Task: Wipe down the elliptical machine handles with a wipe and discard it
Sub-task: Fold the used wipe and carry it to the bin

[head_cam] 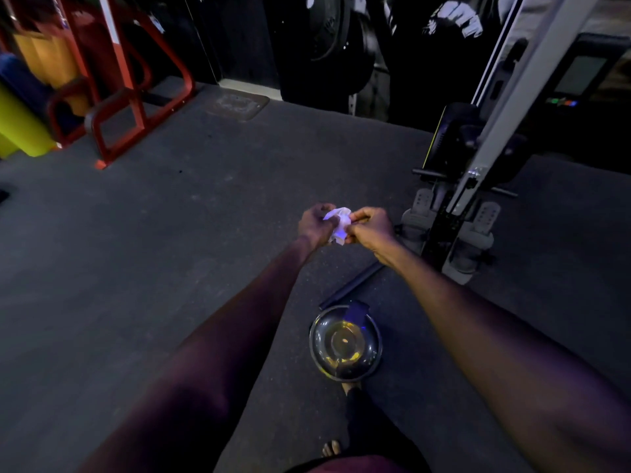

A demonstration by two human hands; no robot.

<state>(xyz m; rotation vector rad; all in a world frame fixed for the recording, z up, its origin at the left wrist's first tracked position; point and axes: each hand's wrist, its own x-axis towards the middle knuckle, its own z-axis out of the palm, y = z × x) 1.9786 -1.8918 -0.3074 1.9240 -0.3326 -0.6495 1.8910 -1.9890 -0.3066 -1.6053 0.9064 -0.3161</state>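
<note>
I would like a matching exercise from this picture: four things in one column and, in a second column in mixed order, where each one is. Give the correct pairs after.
Things:
1. white wipe
2. shiny metal bowl
3. red metal frame
4. yellow bin

Places:
A. at the far left edge of the view
B. on the floor below the forearms, near a bare foot
C. held between the left hand and the right hand
D. standing at the upper left, just right of the bin

Pairs: 1-C, 2-B, 3-D, 4-A
</note>
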